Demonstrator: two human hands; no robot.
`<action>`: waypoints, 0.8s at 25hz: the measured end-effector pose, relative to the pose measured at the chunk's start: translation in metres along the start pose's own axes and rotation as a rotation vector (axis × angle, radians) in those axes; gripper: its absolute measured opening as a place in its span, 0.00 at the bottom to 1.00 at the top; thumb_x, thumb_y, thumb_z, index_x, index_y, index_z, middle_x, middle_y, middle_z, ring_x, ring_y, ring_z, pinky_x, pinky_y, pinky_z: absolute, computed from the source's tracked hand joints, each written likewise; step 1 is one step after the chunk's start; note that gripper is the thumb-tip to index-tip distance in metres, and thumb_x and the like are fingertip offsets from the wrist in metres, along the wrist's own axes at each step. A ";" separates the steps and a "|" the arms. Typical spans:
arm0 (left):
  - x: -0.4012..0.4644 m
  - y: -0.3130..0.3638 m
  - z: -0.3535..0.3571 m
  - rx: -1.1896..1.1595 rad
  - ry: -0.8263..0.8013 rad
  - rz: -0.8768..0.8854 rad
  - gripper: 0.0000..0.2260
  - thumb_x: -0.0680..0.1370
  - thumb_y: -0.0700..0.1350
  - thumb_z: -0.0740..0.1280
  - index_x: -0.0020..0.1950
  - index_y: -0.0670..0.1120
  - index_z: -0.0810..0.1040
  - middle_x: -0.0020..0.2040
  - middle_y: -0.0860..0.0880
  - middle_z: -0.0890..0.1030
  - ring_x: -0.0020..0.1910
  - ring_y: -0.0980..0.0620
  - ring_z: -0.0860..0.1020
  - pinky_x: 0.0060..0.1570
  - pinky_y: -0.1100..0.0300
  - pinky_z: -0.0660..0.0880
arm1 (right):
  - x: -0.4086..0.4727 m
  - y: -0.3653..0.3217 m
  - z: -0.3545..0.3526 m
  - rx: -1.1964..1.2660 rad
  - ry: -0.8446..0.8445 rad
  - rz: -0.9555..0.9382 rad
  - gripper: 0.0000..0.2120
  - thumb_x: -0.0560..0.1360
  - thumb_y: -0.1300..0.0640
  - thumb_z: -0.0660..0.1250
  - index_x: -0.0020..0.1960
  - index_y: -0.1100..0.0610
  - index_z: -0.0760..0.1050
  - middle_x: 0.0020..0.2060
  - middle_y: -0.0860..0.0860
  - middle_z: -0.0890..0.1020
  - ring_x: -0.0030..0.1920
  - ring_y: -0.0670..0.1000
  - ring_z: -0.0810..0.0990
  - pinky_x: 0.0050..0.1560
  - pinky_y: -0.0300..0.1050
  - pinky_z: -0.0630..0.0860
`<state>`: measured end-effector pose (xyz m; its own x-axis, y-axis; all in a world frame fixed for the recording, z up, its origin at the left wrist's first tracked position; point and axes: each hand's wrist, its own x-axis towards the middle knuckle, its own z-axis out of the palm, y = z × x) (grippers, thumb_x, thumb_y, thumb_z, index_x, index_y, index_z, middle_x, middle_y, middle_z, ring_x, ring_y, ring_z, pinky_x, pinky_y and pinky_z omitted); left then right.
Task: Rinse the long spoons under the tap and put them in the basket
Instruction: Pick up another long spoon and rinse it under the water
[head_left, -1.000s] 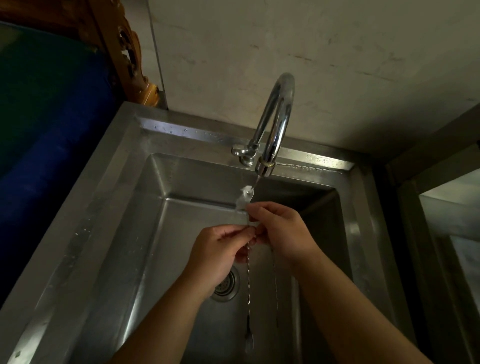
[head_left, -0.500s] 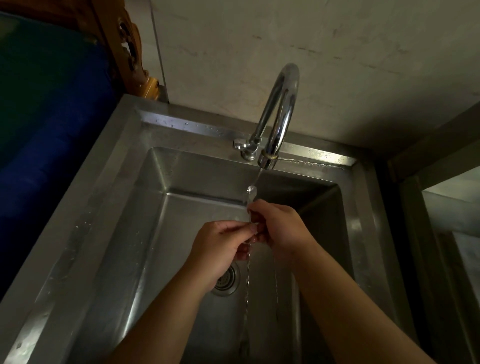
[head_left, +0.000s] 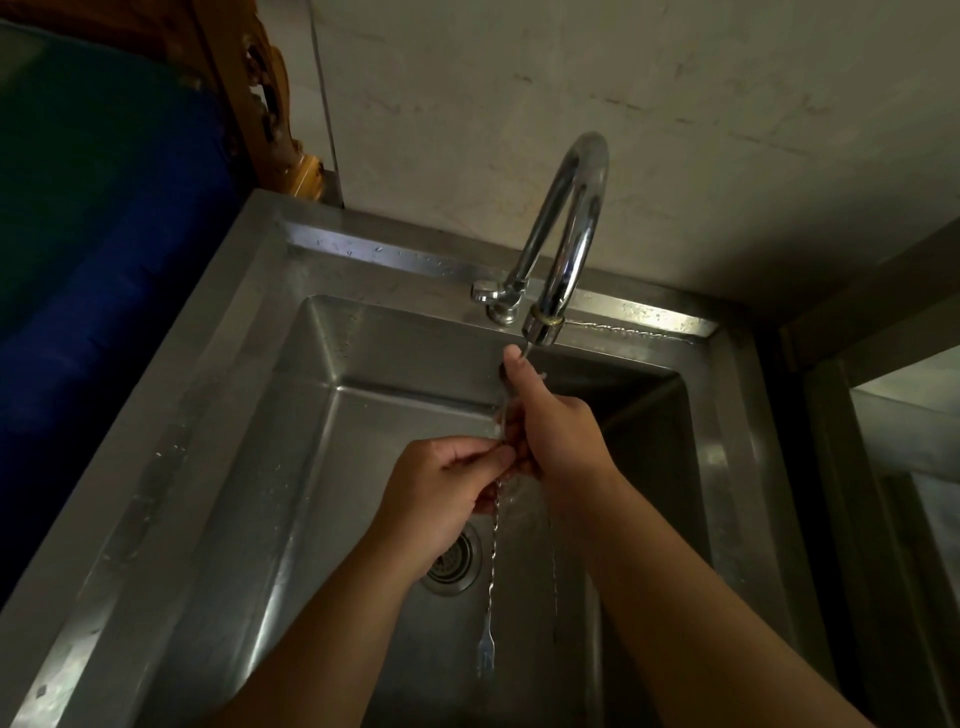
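Note:
A long twisted-stem spoon (head_left: 491, 566) hangs upright over the steel sink (head_left: 244, 467), its forked lower end near the bottom of the view. My left hand (head_left: 441, 493) pinches the stem just below the bowl. My right hand (head_left: 550, 431) wraps the upper part, fingers reaching up to the spout of the chrome tap (head_left: 566, 234). Water runs from the spout over my fingers and down the stem. The spoon's bowl is hidden behind my right hand. No basket is in view.
The round drain strainer (head_left: 454, 564) lies below my left hand. The tap handle (head_left: 485, 291) points left at the tap's base. A blue barrel (head_left: 104, 291) and carved wood (head_left: 270, 104) stand left; a metal frame (head_left: 852, 415) borders the right.
My right hand has slid up the spoon to the spout, covering the bowl that was visible before. My left hand stays pinched on the stem. The view tilted slightly.

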<state>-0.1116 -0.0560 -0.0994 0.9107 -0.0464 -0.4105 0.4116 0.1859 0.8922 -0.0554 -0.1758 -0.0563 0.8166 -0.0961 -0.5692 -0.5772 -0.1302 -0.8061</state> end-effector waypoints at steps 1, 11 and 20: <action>0.000 0.001 0.000 -0.004 0.003 0.005 0.09 0.79 0.43 0.73 0.43 0.56 0.90 0.37 0.50 0.89 0.32 0.58 0.84 0.34 0.66 0.79 | 0.001 0.000 0.000 -0.013 0.000 -0.017 0.29 0.70 0.30 0.69 0.22 0.51 0.76 0.21 0.46 0.75 0.22 0.44 0.73 0.27 0.40 0.73; 0.005 -0.003 -0.005 0.035 0.043 0.062 0.04 0.71 0.54 0.77 0.44 0.56 0.88 0.40 0.49 0.89 0.35 0.56 0.85 0.36 0.62 0.80 | -0.001 0.008 -0.011 0.137 -0.224 -0.052 0.09 0.79 0.62 0.68 0.46 0.68 0.79 0.29 0.54 0.74 0.26 0.48 0.76 0.29 0.38 0.76; 0.011 -0.012 0.001 0.012 0.067 0.071 0.09 0.78 0.44 0.73 0.43 0.59 0.88 0.41 0.48 0.89 0.36 0.49 0.88 0.35 0.59 0.82 | 0.003 0.010 -0.016 0.189 -0.239 -0.067 0.07 0.75 0.61 0.74 0.38 0.56 0.85 0.29 0.53 0.80 0.30 0.50 0.80 0.35 0.43 0.81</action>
<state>-0.1063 -0.0594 -0.1150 0.9333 0.0319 -0.3576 0.3471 0.1743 0.9215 -0.0593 -0.1935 -0.0633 0.8432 0.1439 -0.5180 -0.5299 0.0591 -0.8460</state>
